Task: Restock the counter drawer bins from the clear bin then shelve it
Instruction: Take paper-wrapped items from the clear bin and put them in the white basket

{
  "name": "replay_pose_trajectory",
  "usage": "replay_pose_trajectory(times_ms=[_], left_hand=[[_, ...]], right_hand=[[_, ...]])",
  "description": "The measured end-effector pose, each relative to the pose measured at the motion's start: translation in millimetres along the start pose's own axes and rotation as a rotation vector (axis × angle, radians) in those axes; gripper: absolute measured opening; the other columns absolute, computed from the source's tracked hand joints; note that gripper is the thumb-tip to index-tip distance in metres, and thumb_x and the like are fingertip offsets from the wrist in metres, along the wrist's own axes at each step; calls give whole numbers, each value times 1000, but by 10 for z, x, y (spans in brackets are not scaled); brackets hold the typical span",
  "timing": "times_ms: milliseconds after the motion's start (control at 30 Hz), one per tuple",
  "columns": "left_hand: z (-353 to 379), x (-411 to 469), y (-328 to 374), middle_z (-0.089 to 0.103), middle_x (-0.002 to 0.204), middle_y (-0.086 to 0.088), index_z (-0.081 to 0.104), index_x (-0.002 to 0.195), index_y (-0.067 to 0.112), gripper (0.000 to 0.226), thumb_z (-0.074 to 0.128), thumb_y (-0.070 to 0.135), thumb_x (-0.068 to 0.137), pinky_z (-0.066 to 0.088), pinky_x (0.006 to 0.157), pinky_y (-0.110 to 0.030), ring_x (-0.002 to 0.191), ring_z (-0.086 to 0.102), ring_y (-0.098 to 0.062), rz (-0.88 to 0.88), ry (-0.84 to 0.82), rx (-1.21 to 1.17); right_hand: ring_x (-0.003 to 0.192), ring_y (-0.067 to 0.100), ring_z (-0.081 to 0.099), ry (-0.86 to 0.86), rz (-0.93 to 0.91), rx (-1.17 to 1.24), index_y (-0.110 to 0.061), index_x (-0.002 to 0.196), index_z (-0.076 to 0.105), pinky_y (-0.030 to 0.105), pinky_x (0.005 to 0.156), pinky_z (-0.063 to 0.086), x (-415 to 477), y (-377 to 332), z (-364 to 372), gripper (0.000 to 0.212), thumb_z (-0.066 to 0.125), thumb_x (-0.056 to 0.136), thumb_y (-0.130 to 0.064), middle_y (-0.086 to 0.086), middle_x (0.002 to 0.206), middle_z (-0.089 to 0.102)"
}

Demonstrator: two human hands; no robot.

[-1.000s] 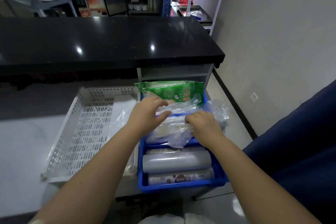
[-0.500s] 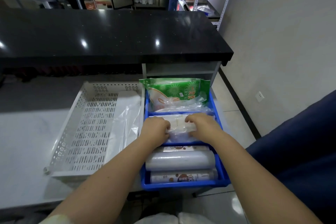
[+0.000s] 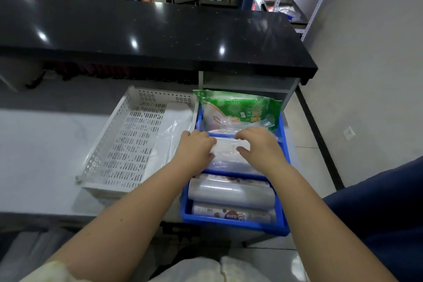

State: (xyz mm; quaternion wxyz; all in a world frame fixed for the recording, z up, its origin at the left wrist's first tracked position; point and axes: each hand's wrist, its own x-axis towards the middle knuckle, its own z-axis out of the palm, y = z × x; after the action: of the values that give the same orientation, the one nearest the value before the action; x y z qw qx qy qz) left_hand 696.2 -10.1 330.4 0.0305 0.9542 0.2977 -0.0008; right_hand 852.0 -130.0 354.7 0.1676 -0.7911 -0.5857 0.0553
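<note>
Two containers are sitting on the pale surface [image 3: 45, 144]: the white perforated bin [image 3: 128, 144] and, touching it, the blue drawer bin [image 3: 233, 224]. I am pressing a clear-wrapped packet [image 3: 225, 147] into its middle compartment; it is lying between my left hand [image 3: 194, 151] and right hand [image 3: 258, 146], both grasping its ends. I should be seating it flat, below the dividers.
</note>
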Motion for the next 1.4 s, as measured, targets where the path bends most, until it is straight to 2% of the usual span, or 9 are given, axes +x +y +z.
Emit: replay_pose_trajectory(times_ms=[200,400,567,700,767,933,1200,1300,1400], left_hand=[[-301,-706,-594,61,119,0,57,122,27,39,59,41,87,32,95,-41,113,51,-26,-270,176,-45],[-419,-1878,-1336,63,118,0,61,119,27,35,62,38,85,34,95,-43,111,53,-25,-652,318,-101],[-278,-3135,-2105,65,111,2,62,116,27,33,63,37,84,40,92,-43,105,57,-24,-919,362,-93],[-102,-4161,-2774,66,105,1,64,113,27,33,63,40,83,42,82,-40,99,59,-27,-1074,351,-67],[63,-4634,-3093,66,104,0,65,112,27,33,64,40,82,43,80,-40,99,59,-28,-1132,319,-63],[672,-5541,-3693,66,112,-4,64,116,25,35,62,39,84,46,83,-40,102,60,-29,-1250,233,-225],[1638,-5967,-4010,65,118,0,63,117,24,32,64,34,86,48,87,-38,104,61,-23,-1295,142,-557],[2095,-5969,-4108,61,122,-4,57,126,22,41,63,32,86,45,92,-41,110,56,-26,-1332,77,-661],[2616,-5955,-4278,51,135,-6,42,139,24,56,60,33,87,43,95,-43,120,48,-29,-1367,-90,-683]], right_hand=[[100,29,58,33,-385,59,-14,103,70,42,86,42,350,-908,212,23,71,80,-14,5,103,69],[107,28,53,-56,-623,92,-19,108,68,41,89,40,398,-2067,678,26,69,82,-21,1,110,67],[108,27,52,-149,-850,145,-20,110,67,41,89,41,275,-3367,1170,28,69,82,-20,0,110,67],[95,35,56,-231,-968,196,-13,101,71,46,77,45,114,-4509,1726,23,69,78,-16,7,97,69],[93,35,56,-292,-1013,177,-12,101,70,43,76,47,26,-5013,2086,23,69,78,-15,8,97,69],[104,30,53,-486,-1023,102,-18,112,64,42,83,47,-153,-5810,3018,31,68,82,-22,5,108,64],[117,28,47,-876,-888,-121,-21,125,56,43,93,44,-211,-6074,4078,40,63,86,-22,3,126,59],[123,31,41,-1069,-884,-280,-23,134,46,44,97,41,-135,-6131,4547,50,62,87,-25,6,134,52],[126,33,38,-1126,-866,-333,-23,137,43,43,99,38,-105,-6171,5106,57,64,84,-26,8,139,46]])
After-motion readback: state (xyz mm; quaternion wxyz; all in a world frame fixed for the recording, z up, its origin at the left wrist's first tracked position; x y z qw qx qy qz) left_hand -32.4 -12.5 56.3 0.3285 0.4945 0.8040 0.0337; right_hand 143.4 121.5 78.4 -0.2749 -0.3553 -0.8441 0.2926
